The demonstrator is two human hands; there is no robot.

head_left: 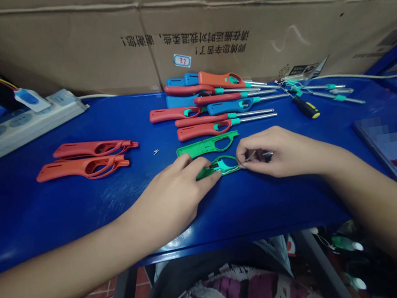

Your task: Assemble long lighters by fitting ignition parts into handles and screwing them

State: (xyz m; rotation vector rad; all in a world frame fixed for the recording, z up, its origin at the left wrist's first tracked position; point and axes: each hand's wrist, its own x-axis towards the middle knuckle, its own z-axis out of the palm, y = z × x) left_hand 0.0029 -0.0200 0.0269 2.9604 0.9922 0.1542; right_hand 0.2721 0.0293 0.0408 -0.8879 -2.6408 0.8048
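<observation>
My left hand (180, 189) grips the rear of a green lighter casing half (237, 168), holding it on the table. A turquoise trigger (225, 166) and a thin wire lie inside this half. At its front end, my right hand (277, 152) has thumb and finger pinched on a thin metal part, mostly hidden by the fingers. Just behind lies the other green casing half (198, 147), hollow side up. Farther back are several lighters with metal tubes, among them a red one (203, 130), a blue one (229, 107) and an orange one (220, 79).
Two red-orange casings (74, 168) lie at left, near tiny metal pins (156, 151). A black-yellow screwdriver (306, 107) and loose metal tubes (340, 96) sit back right. There are a phone (378, 152) at right, a power strip (12, 128) at left and a cardboard box (94, 50) behind.
</observation>
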